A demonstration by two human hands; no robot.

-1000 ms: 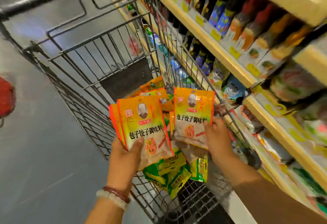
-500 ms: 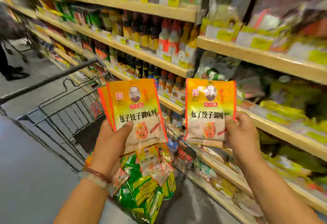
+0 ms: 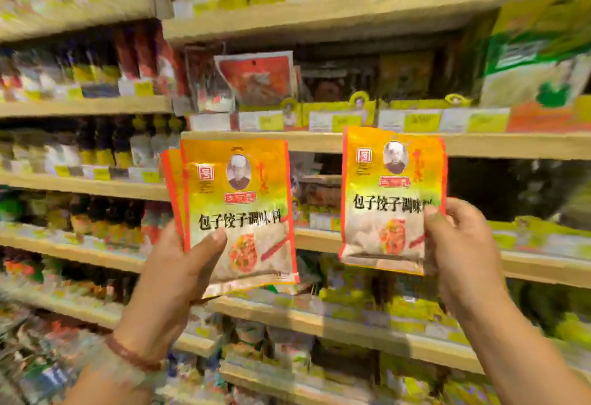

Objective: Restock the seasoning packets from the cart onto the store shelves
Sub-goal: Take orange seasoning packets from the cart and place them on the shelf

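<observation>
My left hand (image 3: 172,267) grips a small stack of orange-yellow seasoning packets (image 3: 238,199) by the lower left corner, thumb across the front one. In my right hand (image 3: 460,251) is a single matching seasoning packet (image 3: 388,193), pinched at its lower right edge. Both are raised upright in front of the store shelves (image 3: 316,143), apart from each other and from the shelf edge. The cart is out of view.
Wooden shelf tiers fill the view. Dark sauce bottles (image 3: 105,145) line the left section. Hanging seasoning bags (image 3: 256,75) and yellow display boxes (image 3: 339,110) stand on the shelf behind the packets. More packets crowd the lower tiers.
Both hands lifted the packets out of the cart up to shelf height. The view swung from the cart to face the shelves.
</observation>
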